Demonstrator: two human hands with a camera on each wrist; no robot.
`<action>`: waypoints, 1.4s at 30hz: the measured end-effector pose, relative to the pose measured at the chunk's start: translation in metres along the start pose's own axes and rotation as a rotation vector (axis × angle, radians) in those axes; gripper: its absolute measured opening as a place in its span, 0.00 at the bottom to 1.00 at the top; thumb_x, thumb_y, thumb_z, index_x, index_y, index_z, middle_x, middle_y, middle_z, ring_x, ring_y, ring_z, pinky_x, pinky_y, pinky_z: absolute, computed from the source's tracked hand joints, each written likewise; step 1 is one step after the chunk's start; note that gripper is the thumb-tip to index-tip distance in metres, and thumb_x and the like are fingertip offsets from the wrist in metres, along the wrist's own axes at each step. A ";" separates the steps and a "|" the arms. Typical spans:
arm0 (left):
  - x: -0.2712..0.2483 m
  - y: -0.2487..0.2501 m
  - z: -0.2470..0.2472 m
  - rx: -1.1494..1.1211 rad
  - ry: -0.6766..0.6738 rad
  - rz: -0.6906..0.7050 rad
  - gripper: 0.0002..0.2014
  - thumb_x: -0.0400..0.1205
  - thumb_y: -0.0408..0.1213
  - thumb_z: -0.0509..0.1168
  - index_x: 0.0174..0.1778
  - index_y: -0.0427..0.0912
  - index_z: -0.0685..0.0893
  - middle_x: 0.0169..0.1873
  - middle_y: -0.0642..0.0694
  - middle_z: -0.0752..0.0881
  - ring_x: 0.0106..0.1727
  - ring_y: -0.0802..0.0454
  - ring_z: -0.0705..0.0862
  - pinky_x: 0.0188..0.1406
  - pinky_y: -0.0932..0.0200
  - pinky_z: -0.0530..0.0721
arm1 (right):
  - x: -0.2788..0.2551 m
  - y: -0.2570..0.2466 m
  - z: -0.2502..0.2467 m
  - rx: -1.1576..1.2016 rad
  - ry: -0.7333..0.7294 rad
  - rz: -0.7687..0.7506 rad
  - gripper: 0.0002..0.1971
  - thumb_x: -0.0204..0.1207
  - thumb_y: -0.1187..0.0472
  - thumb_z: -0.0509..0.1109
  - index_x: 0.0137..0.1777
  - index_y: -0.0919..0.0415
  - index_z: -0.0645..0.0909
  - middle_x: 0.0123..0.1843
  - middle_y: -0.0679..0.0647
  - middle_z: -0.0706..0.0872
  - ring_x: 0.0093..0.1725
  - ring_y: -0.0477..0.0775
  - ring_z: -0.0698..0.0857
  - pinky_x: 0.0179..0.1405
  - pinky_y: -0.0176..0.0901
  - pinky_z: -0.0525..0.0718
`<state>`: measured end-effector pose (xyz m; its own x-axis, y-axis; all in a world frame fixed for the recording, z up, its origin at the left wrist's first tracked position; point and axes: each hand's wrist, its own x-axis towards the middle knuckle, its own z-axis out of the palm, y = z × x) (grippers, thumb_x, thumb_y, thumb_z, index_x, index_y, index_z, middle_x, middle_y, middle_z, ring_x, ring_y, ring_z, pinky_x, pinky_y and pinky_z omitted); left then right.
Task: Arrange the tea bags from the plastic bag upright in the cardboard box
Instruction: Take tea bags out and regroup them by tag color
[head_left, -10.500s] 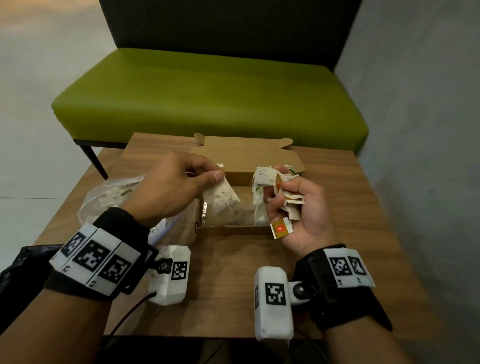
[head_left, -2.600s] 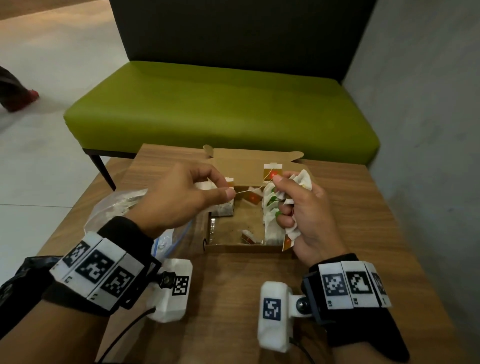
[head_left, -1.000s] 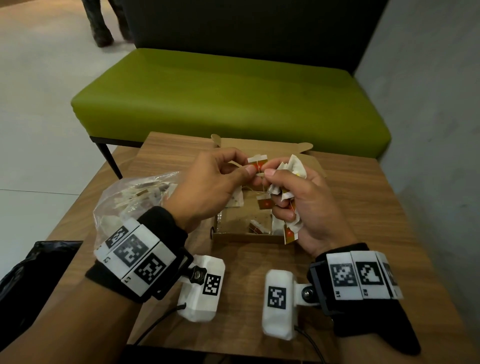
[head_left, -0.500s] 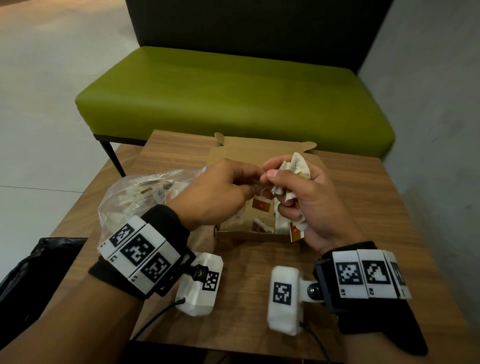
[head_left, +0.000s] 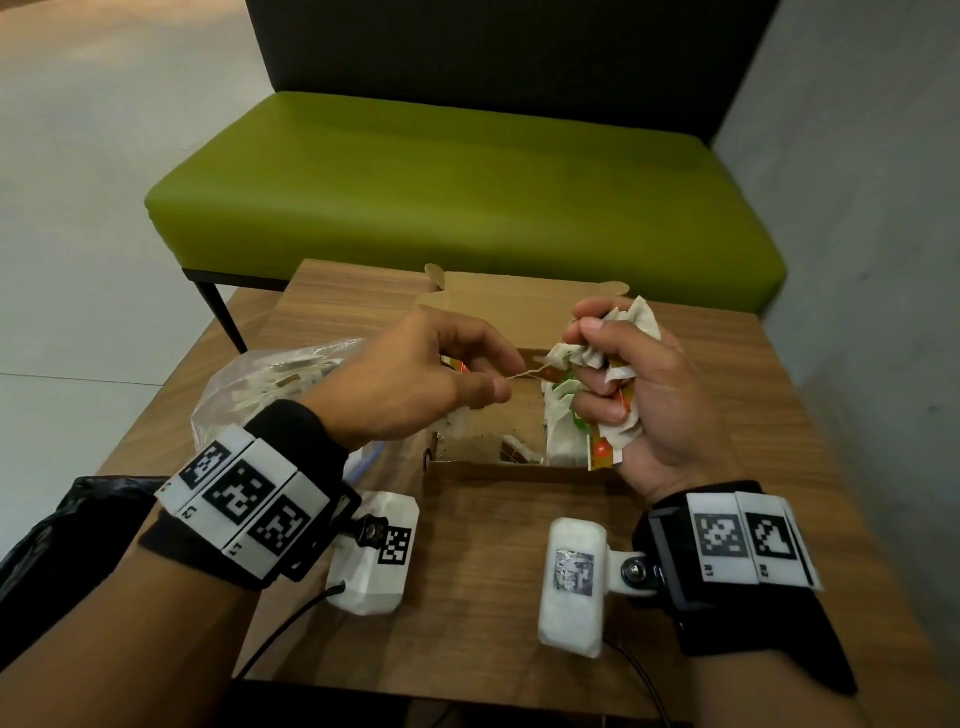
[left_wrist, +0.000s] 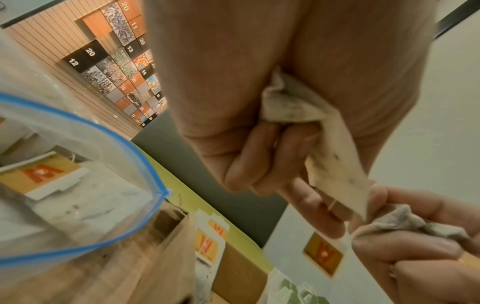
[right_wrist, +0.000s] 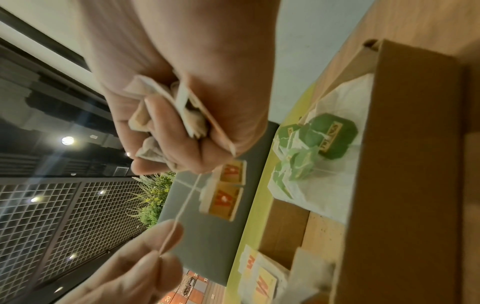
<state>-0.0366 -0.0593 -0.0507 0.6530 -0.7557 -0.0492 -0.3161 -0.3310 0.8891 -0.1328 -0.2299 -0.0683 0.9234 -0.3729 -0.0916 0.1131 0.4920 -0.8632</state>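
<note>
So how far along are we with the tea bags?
Partway. Some tea bags already stand in the cardboard box. The right hand grips a tangled bunch; the left hand pinches one string. Many remain in the plastic bag.

Wooden table (head_left: 519, 571) fronts a green bench (head_left: 457, 192) with dark backrest (head_left: 493, 47) — grey wall (head_left: 857, 208) right, pale floor (head_left: 78, 208) left.

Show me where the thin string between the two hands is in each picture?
Head view: the string runs across the middle, from the left hand to the right hand.
Left wrist view: I cannot make it out for sure.
Right wrist view: it slants down the middle.
Shared landmark: the cardboard box.
</note>
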 end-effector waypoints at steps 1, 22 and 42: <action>0.001 0.000 0.000 0.012 0.020 0.012 0.05 0.78 0.35 0.74 0.46 0.50 0.91 0.36 0.53 0.90 0.37 0.64 0.85 0.41 0.67 0.80 | 0.000 0.000 0.000 -0.002 0.007 -0.002 0.05 0.76 0.69 0.70 0.47 0.60 0.83 0.39 0.52 0.85 0.25 0.42 0.68 0.14 0.30 0.64; 0.008 -0.005 0.000 -0.122 0.241 0.071 0.09 0.87 0.41 0.62 0.50 0.42 0.85 0.35 0.54 0.86 0.34 0.66 0.80 0.36 0.66 0.75 | 0.001 0.003 0.002 -0.110 0.089 -0.031 0.06 0.82 0.68 0.67 0.48 0.58 0.84 0.34 0.50 0.79 0.25 0.43 0.67 0.14 0.31 0.62; 0.009 0.000 0.006 -0.105 0.220 0.051 0.07 0.84 0.43 0.67 0.47 0.43 0.84 0.34 0.51 0.83 0.30 0.63 0.78 0.28 0.68 0.75 | -0.001 0.015 0.021 -0.369 0.037 0.086 0.07 0.81 0.62 0.73 0.41 0.55 0.83 0.24 0.45 0.78 0.19 0.40 0.70 0.13 0.31 0.64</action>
<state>-0.0344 -0.0697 -0.0544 0.7760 -0.6247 0.0874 -0.2872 -0.2265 0.9307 -0.1239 -0.2061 -0.0704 0.9090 -0.3744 -0.1832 -0.1099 0.2086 -0.9718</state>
